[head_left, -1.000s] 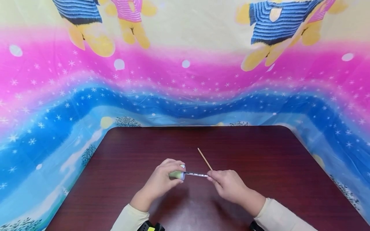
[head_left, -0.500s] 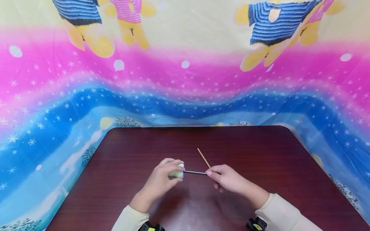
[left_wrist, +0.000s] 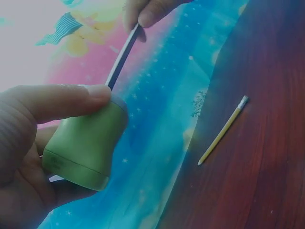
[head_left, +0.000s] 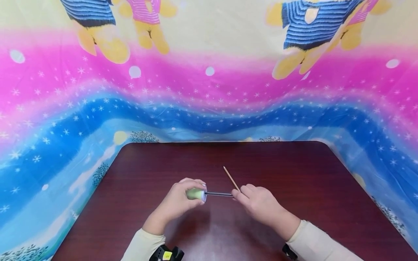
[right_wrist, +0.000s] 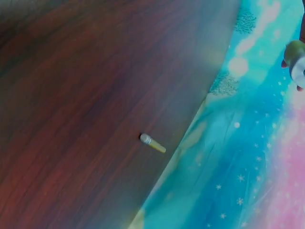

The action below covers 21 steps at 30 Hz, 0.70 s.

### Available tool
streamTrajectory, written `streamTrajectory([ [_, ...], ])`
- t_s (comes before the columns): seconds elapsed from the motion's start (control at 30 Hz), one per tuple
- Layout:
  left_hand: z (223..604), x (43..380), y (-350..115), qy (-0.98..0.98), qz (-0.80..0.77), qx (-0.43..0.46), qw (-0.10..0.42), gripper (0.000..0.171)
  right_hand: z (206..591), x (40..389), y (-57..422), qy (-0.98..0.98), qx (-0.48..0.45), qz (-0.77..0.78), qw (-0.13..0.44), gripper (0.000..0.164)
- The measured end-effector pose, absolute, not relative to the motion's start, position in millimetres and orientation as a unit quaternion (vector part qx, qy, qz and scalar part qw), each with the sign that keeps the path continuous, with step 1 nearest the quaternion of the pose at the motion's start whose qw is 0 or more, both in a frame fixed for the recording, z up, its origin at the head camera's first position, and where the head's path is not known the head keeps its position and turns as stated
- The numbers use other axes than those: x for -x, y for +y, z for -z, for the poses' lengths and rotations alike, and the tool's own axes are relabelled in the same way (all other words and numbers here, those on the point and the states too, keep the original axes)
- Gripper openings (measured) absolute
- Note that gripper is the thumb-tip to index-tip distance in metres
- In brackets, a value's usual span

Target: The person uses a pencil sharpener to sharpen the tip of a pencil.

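My left hand (head_left: 177,197) grips a small green pencil sharpener (left_wrist: 88,138) between thumb and fingers, held above the table. A dark pencil (head_left: 218,194) has one end in the sharpener's pale face. Its other end is pinched by my right hand (head_left: 262,203), whose fingers appear at the top of the left wrist view. On the table beyond the hands lies a yellow pencil (left_wrist: 222,131) with an eraser end; in the head view, the right hand hides its near part. At the right edge of the right wrist view, only part of the sharpener (right_wrist: 294,52) shows.
The dark red wooden table (head_left: 147,163) has rounded far corners. Behind it and along both sides hangs a printed cloth (head_left: 209,87) in pink and blue. Black camera bands (head_left: 166,253) sit at the wrists.
My right hand has rolled one way and back around the dark pencil. My left hand with the sharpener has shifted slightly left. The yellow pencil has stayed in place.
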<state>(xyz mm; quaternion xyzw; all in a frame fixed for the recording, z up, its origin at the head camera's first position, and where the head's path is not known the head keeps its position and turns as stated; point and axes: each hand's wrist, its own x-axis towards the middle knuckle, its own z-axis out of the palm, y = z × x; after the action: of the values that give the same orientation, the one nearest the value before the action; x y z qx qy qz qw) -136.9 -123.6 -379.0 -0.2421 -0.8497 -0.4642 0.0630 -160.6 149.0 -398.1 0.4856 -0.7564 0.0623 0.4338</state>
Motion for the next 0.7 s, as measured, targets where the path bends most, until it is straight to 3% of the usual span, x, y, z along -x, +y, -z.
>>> streamTrajectory([
  [0.1,380,137,-121,-0.846,0.466,0.250,0.071,0.031,401,157,147,-0.772,-0.469,-0.102,0.417,0.035],
  [0.2,381,137,-119,-0.845,0.454,0.263,0.103,0.032,401,152,146,-0.811,-0.446,-0.173,0.338,0.031],
  [0.27,382,138,-118,-0.847,0.426,0.284,0.142,0.032,397,149,146,-0.841,-0.420,-0.252,0.230,0.025],
  [0.4,383,138,-115,-0.843,0.362,0.329,0.222,0.034,383,149,148,-0.834,-0.290,-0.463,-0.071,0.018],
  [0.5,383,137,-115,-0.841,0.350,0.338,0.238,0.036,375,150,150,-0.815,-0.216,-0.509,-0.174,0.022],
  [0.53,383,137,-115,-0.841,0.354,0.335,0.234,0.036,373,150,150,-0.821,-0.214,-0.498,-0.180,0.023],
  [0.6,383,137,-116,-0.845,0.371,0.320,0.214,0.035,373,151,152,-0.852,-0.246,-0.442,-0.134,0.024],
  [0.7,383,137,-119,-0.853,0.402,0.286,0.172,0.034,377,150,154,-0.885,-0.330,-0.328,0.019,0.030],
])
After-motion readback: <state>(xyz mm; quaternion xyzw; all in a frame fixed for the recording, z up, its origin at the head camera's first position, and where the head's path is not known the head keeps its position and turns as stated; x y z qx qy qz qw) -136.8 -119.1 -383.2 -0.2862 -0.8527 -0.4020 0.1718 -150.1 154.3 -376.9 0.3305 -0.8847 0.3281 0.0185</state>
